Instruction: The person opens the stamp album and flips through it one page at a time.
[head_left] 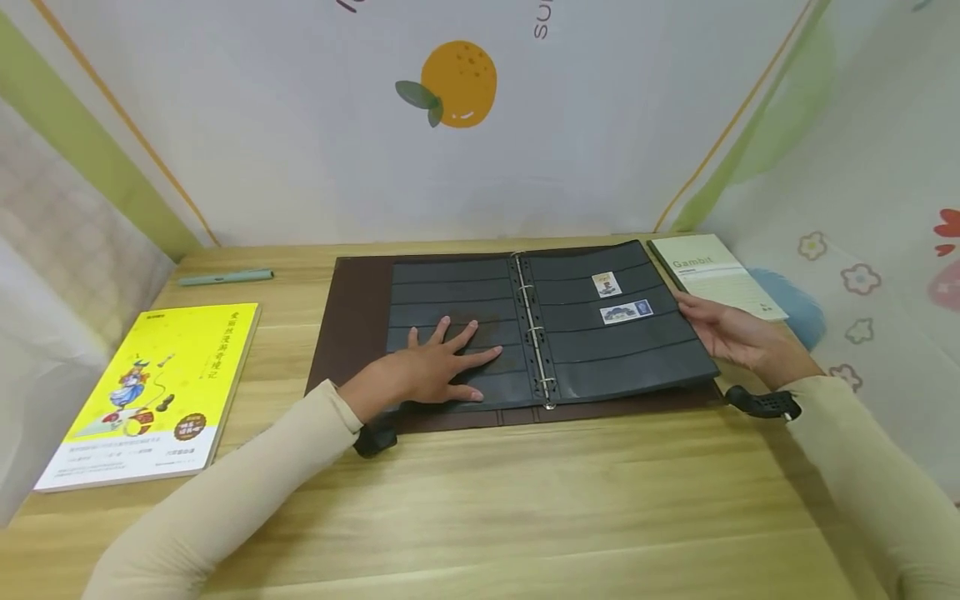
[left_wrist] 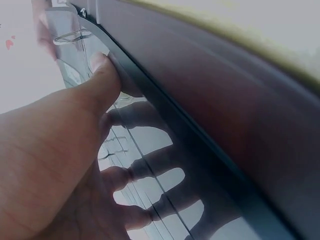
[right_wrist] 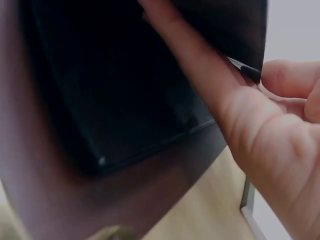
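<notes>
A ring-binder stamp album (head_left: 352,333) lies open on the wooden desk, its dark pocket pages resting on a brown cover. My left hand (head_left: 442,367) presses flat on the left page (head_left: 450,292) with fingers spread; in the left wrist view the left hand (left_wrist: 65,165) lies on the glossy page (left_wrist: 155,165). My right hand (head_left: 723,332) pinches the outer edge of the right page (head_left: 615,350). The right wrist view shows the thumb (right_wrist: 200,75) on top of the dark page (right_wrist: 115,90) and fingers curled beneath. Two stamps (head_left: 607,284) (head_left: 626,312) sit in the right page's pockets.
A yellow book (head_left: 153,392) lies at the left and a green pen (head_left: 225,277) behind it. A pale "Gambit" notebook (head_left: 716,273) sits just right of the album. Printed fabric walls close off the desk's back and sides. Bare wood runs along the front.
</notes>
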